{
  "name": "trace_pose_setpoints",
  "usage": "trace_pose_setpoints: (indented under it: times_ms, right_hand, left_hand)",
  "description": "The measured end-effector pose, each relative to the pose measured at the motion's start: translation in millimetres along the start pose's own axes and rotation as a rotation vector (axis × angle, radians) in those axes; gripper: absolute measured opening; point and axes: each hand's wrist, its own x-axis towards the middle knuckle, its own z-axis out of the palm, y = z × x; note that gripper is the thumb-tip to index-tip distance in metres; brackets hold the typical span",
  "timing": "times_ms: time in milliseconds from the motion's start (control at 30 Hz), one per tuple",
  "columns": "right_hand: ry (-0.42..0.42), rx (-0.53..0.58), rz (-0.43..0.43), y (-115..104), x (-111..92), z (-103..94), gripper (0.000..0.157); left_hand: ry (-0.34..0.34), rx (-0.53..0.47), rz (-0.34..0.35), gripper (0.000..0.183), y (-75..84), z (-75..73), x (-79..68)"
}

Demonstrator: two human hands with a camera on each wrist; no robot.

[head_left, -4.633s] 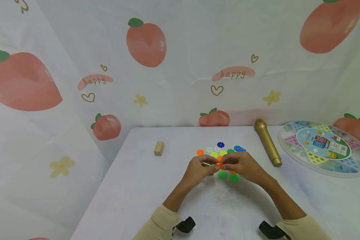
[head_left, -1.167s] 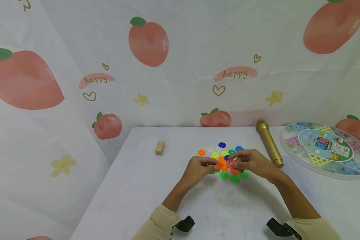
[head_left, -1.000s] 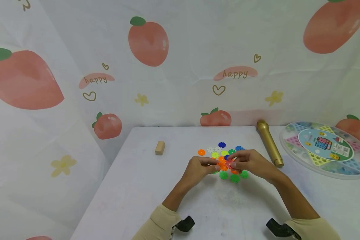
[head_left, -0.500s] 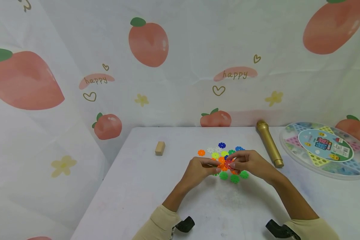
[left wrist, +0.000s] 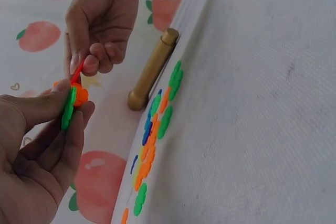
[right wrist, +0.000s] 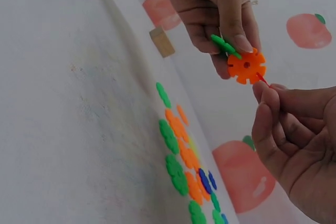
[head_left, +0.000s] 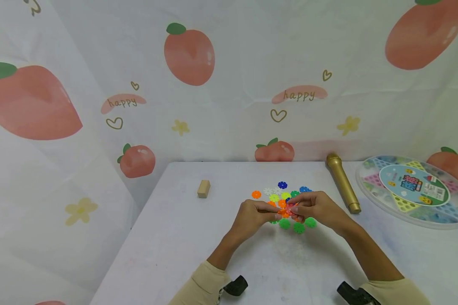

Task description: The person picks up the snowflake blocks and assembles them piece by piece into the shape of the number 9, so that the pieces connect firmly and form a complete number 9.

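Note:
My left hand [head_left: 255, 217] pinches a green snowflake disc [right wrist: 224, 44] joined at an angle to an orange snowflake disc [right wrist: 247, 66]. Opposite it, the right hand [head_left: 316, 208] grips a red snowflake disc [left wrist: 77, 72] between thumb and fingertips. The red disc's edge meets the rim of the orange one, close to a slot, in the right wrist view; fingers hide most of it. Both hands are raised over a loose group of discs, among them a green disc [head_left: 299, 228], an orange disc [head_left: 256, 194] and a dark blue disc [head_left: 282, 185].
A wooden block [head_left: 203, 189] stands at the left of the white table [head_left: 168, 237]. To the right lie a gold microphone-shaped stick [head_left: 342, 182] and a round clear case [head_left: 404, 214] with a printed label. A fruit-print cloth [head_left: 229, 118] hangs behind the table.
Earlier both hands were together at an orange disc; since then a red disc has come into the right hand. Over the last second that hand has shifted slightly left, bringing red against orange.

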Motion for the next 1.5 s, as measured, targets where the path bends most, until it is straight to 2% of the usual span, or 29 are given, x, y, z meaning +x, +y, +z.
trace_pose_setpoints:
  times_ms: [200,500,567,833,1100,1200,1300,1400,1500]
  right_hand:
    - [0.013,0.023,-0.021,0.0,0.5,2.5,0.032]
    - [0.001,0.063,-0.015,3.3,1.2,3.8,0.033]
    - [0.000,0.063,-0.012,3.7,0.9,3.8,0.033]
    - [-0.006,0.039,-0.021,6.7,0.8,3.2,0.036]
    - [-0.012,0.028,0.006,7.0,1.6,5.3,0.047]
    - [0.006,0.035,0.024,5.8,1.5,5.9,0.046]
    - [0.020,0.046,0.039,5.5,2.0,6.3,0.042]
    - [0.010,0.034,0.031,6.6,3.3,7.0,0.037]
    - [-0.007,0.010,0.014,7.4,3.9,8.2,0.034]
  left_hand:
    - [0.024,0.014,0.066,0.013,-0.9,2.0,0.8]
    - [0.036,0.030,0.115,0.011,0.9,4.5,1.8]
    - [0.033,0.026,0.107,0.011,1.6,4.9,1.7]
    - [0.000,0.007,0.002,0.016,3.5,6.2,-1.2]
    - [0.019,0.026,0.014,0.014,3.2,6.6,-1.2]
    - [0.023,0.028,0.011,0.015,2.9,6.4,-1.1]
    - [-0.003,0.009,-0.011,0.023,2.9,5.2,-1.9]
    - [-0.029,-0.006,-0.029,0.032,2.3,3.4,-2.3]
    - [-0.041,-0.040,-0.027,0.033,0.6,2.9,-1.2]
